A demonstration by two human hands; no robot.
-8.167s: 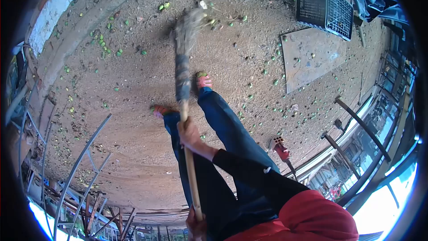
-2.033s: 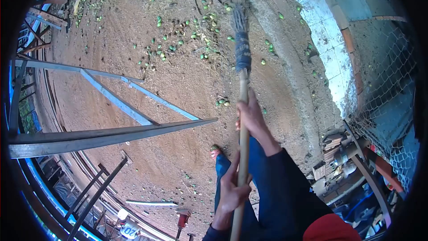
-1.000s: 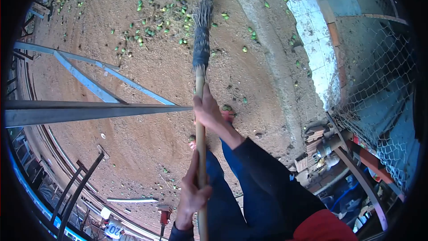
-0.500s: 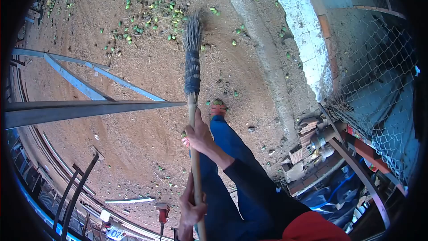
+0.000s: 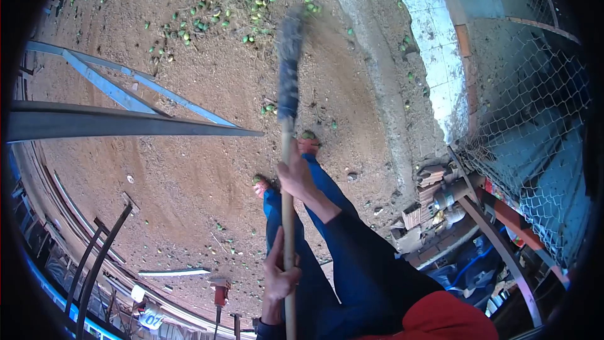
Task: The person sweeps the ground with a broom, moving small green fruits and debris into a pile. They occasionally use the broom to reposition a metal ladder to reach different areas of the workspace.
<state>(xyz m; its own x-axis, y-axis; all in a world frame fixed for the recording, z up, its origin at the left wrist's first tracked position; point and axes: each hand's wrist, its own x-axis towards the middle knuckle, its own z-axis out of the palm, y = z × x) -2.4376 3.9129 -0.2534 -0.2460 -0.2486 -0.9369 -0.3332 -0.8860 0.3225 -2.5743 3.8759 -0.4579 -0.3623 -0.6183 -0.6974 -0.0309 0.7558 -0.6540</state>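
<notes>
A broom with a long wooden handle [image 5: 288,214] runs upright through the middle of the view. Dark wrapping [image 5: 289,82] binds its head, and the bristles [image 5: 291,28] are blurred by motion over the dirt near the fruit. Fingers of my right hand [image 5: 297,173] are wrapped round the upper part of the handle. Lower down, my left hand [image 5: 280,277] grips the same handle. Several green and yellowish fruits [image 5: 255,9] lie scattered and heaped left of the bristles.
A metal frame [image 5: 126,119] juts in from the left, its tip close to the broom handle. At right are a concrete strip [image 5: 377,69], white tiles [image 5: 434,44], wire mesh [image 5: 535,107] and stacked bricks [image 5: 431,179]. My feet [image 5: 308,143] stand on brown dirt.
The broom head has swung to the right, and both hands have shifted right with the handle. More of my left foot shows now.
</notes>
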